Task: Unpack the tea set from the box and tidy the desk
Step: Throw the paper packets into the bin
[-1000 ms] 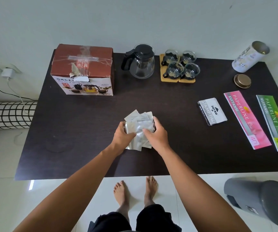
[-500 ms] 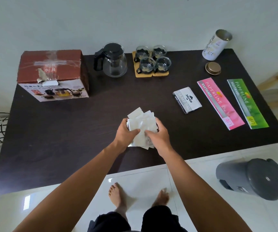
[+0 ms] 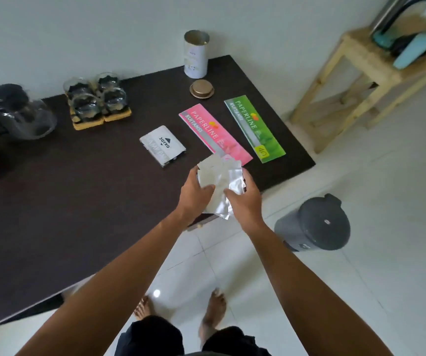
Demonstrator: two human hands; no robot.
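Observation:
My left hand (image 3: 195,199) and my right hand (image 3: 245,201) together grip a bunch of silver foil sachets (image 3: 220,177), lifted above the front right edge of the dark desk (image 3: 78,201). The glass teapot (image 3: 14,116) with a black lid stands blurred at the far left. Several glass cups (image 3: 96,96) sit on wooden coasters beside it. An open white tin (image 3: 196,55) stands at the back of the desk, its gold lid (image 3: 201,89) lying in front of it. The tea set box is out of view.
A white stamp pad packet (image 3: 162,145), a pink receipt book (image 3: 214,132) and a green receipt book (image 3: 254,128) lie on the desk. A grey lidded bin (image 3: 314,223) stands on the white floor at my right. A wooden stool (image 3: 355,80) is beyond the desk's right end.
My view has swung to the right, so the box has left the frame. Both hands carried the sachets rightward to the desk's front right edge, nearer the bin.

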